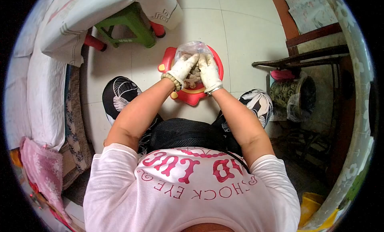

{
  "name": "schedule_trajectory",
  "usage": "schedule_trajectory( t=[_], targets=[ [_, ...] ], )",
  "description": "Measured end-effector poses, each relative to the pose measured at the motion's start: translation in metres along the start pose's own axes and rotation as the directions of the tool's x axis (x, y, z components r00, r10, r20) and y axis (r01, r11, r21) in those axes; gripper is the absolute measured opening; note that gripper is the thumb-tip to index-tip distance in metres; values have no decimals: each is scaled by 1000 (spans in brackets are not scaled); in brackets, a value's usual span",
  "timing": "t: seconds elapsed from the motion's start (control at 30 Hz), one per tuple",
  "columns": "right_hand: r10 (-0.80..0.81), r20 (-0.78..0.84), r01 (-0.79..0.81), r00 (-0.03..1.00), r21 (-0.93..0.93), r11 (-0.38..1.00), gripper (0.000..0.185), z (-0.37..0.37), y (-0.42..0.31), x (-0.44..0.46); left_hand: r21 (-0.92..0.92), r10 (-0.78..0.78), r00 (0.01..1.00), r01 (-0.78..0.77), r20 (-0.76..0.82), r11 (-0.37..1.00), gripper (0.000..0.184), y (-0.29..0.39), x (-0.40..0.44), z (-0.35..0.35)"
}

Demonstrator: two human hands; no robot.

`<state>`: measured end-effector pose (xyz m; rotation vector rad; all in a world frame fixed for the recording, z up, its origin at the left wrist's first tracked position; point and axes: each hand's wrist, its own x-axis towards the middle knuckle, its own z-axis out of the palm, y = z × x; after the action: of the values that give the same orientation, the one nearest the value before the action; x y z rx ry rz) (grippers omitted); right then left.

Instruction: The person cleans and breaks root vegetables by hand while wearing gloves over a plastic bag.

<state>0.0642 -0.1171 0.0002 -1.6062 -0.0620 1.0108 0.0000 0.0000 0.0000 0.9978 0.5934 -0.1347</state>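
Observation:
My left hand, in a stained white glove with a beaded bracelet at the wrist, reaches over a red stool-like piece with yellow knobs on the floor. Close beside it is my right hand, gloved the same way, with a metal band at its wrist. The fingertips of both hands come together at a clear plastic bag. Light brown lumps show between the palms. Both hands look closed, but what the fingers pinch is hidden.
A green plastic stool stands at the upper left beside a cloth-covered table with red legs. On the right are a dark wooden rack and a round patterned container. My knees flank the red piece.

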Motion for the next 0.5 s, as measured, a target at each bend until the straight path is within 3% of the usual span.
schedule_trajectory(
  t=[0.07,0.1,0.17,0.2,0.27,0.3,0.37,0.4,0.47,0.5],
  targets=[
    [-271,-110,249,956,-181,951,43,4,17,12,136,44,999,-41,-24,990,41,-7,2,1],
    [-361,-135,323,923,-243,915,43,9,17,11,149,47,998,-41,-34,988,41,1,-7,-2],
    [-521,-131,444,844,-376,813,44,16,6,-8,433,194,971,-117,-139,894,42,10,-19,7],
    [-520,-131,441,844,-384,811,44,15,8,-7,427,194,972,-119,-135,896,42,7,-16,11],
    [-475,-171,433,863,-232,871,44,14,11,-1,422,345,919,-240,-193,874,46,1,-10,13],
    [-473,-171,430,864,-236,871,44,13,15,3,418,343,919,-239,-193,876,46,0,-9,13],
    [-297,-191,309,935,34,951,41,14,20,15,506,286,929,-134,-235,852,49,3,-5,9],
    [-297,-189,309,936,36,950,41,16,15,11,507,287,928,-134,-237,852,49,2,-3,4],
    [-285,-109,305,952,288,908,40,22,-5,-7,472,307,919,-162,-248,867,60,0,1,-4],
    [-285,-108,304,953,288,908,40,24,-8,-10,472,307,919,-161,-249,867,60,1,-2,-1]
  ],
)
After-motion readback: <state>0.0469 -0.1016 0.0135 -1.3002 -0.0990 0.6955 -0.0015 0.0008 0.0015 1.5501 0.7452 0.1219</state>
